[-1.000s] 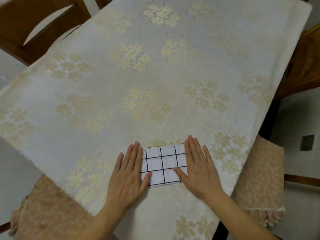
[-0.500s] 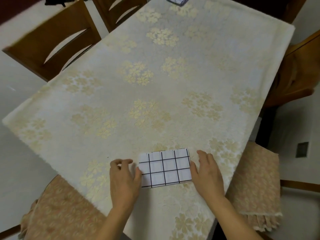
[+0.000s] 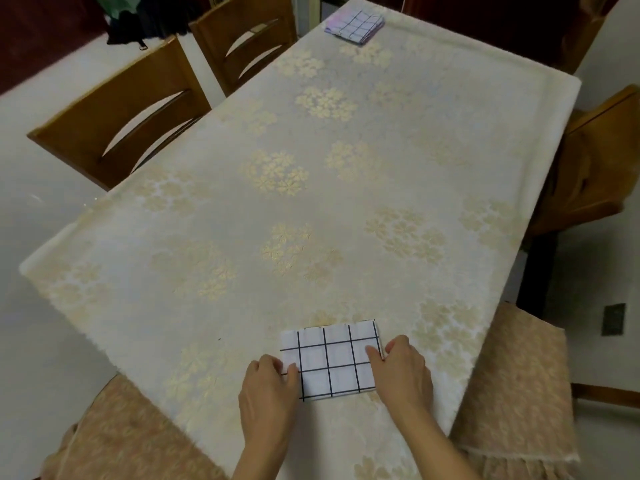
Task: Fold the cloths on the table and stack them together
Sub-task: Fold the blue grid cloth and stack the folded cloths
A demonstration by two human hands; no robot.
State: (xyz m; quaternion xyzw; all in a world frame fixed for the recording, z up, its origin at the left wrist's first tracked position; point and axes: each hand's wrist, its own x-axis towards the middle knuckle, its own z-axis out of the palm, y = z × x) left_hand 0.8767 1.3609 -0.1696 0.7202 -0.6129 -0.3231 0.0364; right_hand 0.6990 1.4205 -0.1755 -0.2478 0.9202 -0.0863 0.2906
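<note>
The white cloth with a black grid (image 3: 330,361), folded into a small rectangle, lies at the near edge of the cream flower-patterned tablecloth (image 3: 311,188). The left hand (image 3: 268,393) and right hand (image 3: 401,372) pinch its short ends, fingers curled onto the fabric, likely to lift it. A folded checked stack (image 3: 355,26) waits at the tablecloth's far edge.

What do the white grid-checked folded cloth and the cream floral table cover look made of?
White grid-checked folded cloth: likely thin woven cotton, matte, holding crisp flat edges. Cream floral table cover: looks like thicker textured fabric, its gold flowers slightly shiny; the fibre is unclear.
</note>
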